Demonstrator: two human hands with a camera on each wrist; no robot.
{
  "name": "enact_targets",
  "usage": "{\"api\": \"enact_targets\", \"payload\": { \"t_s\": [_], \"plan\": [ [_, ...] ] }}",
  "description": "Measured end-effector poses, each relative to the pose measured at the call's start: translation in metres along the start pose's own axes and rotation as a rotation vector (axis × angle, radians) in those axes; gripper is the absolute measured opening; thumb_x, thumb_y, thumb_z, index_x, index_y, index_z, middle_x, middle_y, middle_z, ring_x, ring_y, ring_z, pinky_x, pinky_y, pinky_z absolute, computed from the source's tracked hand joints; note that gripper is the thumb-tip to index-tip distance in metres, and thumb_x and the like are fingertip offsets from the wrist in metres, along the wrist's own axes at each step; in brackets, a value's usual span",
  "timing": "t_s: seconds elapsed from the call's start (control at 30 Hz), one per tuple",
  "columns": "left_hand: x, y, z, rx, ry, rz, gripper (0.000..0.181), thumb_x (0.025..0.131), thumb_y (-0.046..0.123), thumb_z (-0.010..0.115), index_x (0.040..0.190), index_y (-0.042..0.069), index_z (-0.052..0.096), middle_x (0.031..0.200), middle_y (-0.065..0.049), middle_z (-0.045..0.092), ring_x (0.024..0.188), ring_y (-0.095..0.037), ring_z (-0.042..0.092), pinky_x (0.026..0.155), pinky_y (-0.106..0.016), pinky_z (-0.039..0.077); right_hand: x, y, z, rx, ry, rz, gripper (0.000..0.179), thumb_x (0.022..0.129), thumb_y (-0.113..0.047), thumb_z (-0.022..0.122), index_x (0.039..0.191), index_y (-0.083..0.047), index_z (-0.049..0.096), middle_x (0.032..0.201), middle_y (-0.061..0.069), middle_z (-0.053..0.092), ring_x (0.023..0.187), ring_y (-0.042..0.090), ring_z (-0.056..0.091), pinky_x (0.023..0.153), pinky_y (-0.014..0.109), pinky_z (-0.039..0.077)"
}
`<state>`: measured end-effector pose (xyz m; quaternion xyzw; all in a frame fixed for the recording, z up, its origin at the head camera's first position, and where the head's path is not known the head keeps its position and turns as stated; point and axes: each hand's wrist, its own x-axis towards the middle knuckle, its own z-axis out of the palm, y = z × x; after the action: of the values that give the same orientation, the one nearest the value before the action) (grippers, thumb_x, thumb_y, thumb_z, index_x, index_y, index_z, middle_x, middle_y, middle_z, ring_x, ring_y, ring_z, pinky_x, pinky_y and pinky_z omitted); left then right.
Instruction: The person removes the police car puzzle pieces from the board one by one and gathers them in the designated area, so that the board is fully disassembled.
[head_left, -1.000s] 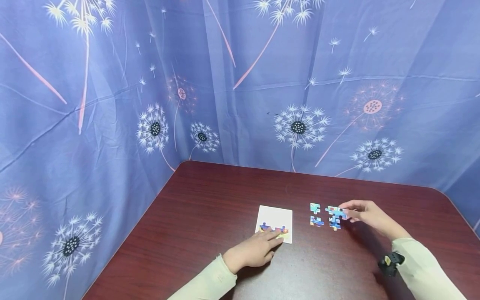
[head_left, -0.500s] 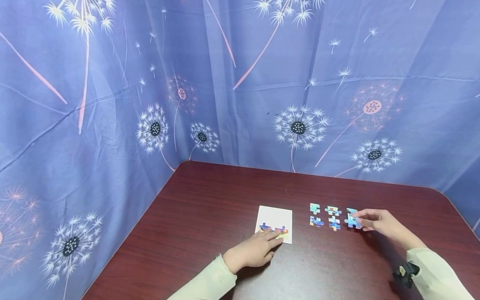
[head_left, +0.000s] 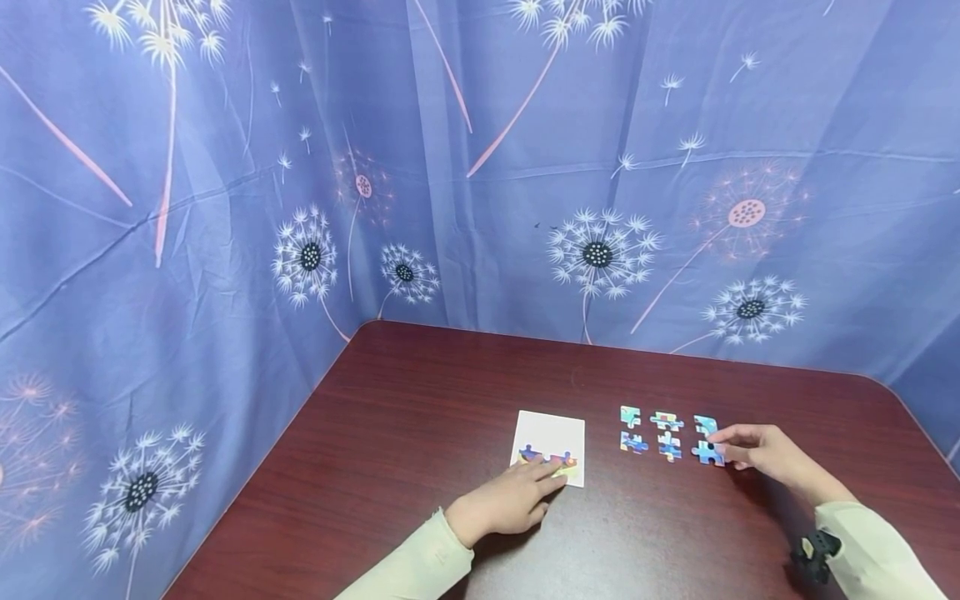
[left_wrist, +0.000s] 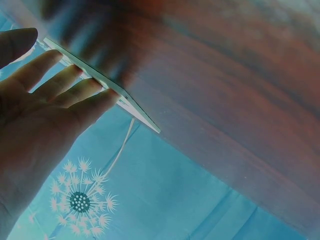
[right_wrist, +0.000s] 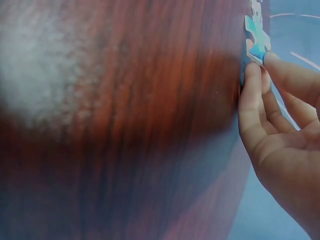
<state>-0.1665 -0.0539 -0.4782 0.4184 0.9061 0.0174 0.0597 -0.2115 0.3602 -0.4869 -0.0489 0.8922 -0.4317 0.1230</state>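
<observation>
My left hand (head_left: 502, 500) rests with extended fingers on a white puzzle board (head_left: 551, 428). Joined puzzle pieces with coloured print (head_left: 561, 459) cover the board's lower part, partly hidden by the fingers. In the left wrist view those fingers (left_wrist: 80, 92) lie along the board's edge. On the right, my right hand (head_left: 776, 457) pinches a blue jigsaw piece (head_left: 703, 452) between thumb and fingers, low at the tabletop. Just beyond it lies another jigsaw piece (head_left: 705, 424), close to the fingertips. The right wrist view shows the pinched piece's edge (right_wrist: 258, 50) at the thumb.
Several loose jigsaw pieces lie in two rows between the hands, among them a light blue one (head_left: 628, 416), a blue one (head_left: 633, 443) and a multicoloured one (head_left: 667, 421). The dark red wooden table (head_left: 420, 392) meets a blue dandelion-print curtain (head_left: 495, 250) behind and at left.
My right hand has carried the blue piece from the middle column rightward and slightly nearer, beneath the far right piece. The left hand has stayed on the board.
</observation>
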Motion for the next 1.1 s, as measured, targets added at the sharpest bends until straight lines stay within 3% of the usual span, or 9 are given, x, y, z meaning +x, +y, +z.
{"api": "enact_targets", "payload": {
  "t_s": [0.5, 1.1],
  "plan": [
    [0.0009, -0.0008, 0.0026, 0.002, -0.003, -0.005, 0.048, 0.097, 0.022, 0.054, 0.144, 0.016, 0.046, 0.152, -0.006, 0.036, 0.139, -0.026, 0.035, 0.111, -0.037, 0.034, 0.0061, 0.0025, 0.0045, -0.101, 0.079, 0.016, 0.024, 0.087, -0.007, 0.067, 0.107, 0.006, 0.066, 0.087, 0.008, 0.067, 0.068, 0.017, 0.057, 0.056, 0.029, 0.050],
    [0.0025, -0.0011, 0.0024, 0.019, 0.000, 0.006, 0.048, 0.097, 0.022, 0.054, 0.144, 0.015, 0.046, 0.152, -0.006, 0.036, 0.139, -0.026, 0.035, 0.111, -0.037, 0.034, 0.0075, 0.0003, 0.0041, -0.125, 0.105, 0.005, 0.024, 0.084, -0.004, 0.068, 0.104, 0.009, 0.066, 0.089, 0.010, 0.067, 0.074, 0.016, 0.059, 0.058, 0.026, 0.049]
  ]
}}
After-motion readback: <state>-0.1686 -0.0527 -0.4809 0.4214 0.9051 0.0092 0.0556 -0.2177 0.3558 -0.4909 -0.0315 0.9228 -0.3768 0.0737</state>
